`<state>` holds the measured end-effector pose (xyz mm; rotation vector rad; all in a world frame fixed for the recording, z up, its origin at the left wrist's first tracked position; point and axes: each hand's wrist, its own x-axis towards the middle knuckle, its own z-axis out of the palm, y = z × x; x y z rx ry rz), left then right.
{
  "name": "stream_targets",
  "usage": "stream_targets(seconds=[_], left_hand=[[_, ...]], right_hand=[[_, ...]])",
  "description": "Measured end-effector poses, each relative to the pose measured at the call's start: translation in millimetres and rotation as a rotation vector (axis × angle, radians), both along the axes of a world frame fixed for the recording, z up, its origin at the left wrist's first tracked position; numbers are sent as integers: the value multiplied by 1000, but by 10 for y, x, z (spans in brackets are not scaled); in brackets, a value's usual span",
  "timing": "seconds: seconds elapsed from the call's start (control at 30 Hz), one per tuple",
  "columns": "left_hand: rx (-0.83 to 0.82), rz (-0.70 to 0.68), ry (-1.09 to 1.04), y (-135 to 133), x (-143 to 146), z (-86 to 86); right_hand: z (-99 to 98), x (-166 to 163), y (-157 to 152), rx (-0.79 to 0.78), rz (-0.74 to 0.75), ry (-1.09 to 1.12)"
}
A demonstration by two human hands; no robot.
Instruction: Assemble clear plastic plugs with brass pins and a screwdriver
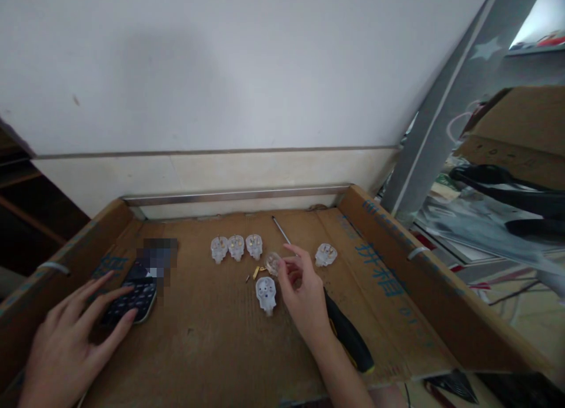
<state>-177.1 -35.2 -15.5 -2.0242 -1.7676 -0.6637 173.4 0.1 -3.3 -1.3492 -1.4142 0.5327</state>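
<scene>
My left hand (75, 331) has its fingers spread over a smartphone (132, 299) at the left; a keypad shows on its lower half, and the upper part is blurred out. Between thumb and fingers, my right hand (304, 287) pinches a small clear plastic plug part (272, 263). Just below that sits a white plug housing (266, 295), its inside facing up. Small brass pieces (256, 272) lie to its upper left. Under my right forearm is a screwdriver (351, 337) with a black and yellow handle, its shaft pointing away; my hand covers its middle.
Three clear plugs with pins, including the middle one (236, 247), stand in a row behind. Another plug (326, 254) lies to the right. Raised cardboard sides (424, 266) border the cardboard surface (194, 349), with a wall (247, 178) behind. Bags and a box (521, 149) are at right.
</scene>
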Motion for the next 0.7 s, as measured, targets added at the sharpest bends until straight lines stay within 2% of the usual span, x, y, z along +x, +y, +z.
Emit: stream_targets(seconds=[0.13,0.3,0.47,0.57,0.7], left_hand=[[-48,-61,35,-35,-8,2],[-132,-26,90,-41,51,77],[-24,-43,4,-94,89,141],[-39,-76,27,-126,88,145],[-71,-21,82,-151,92,109]], right_hand=[[11,0,3,-16,1,1],[18,2,-14,-29,5,17],[16,-5,-10,-37,-7,17],[25,-3,-16,-45,-9,19],[37,3,-20,-48,-14,15]])
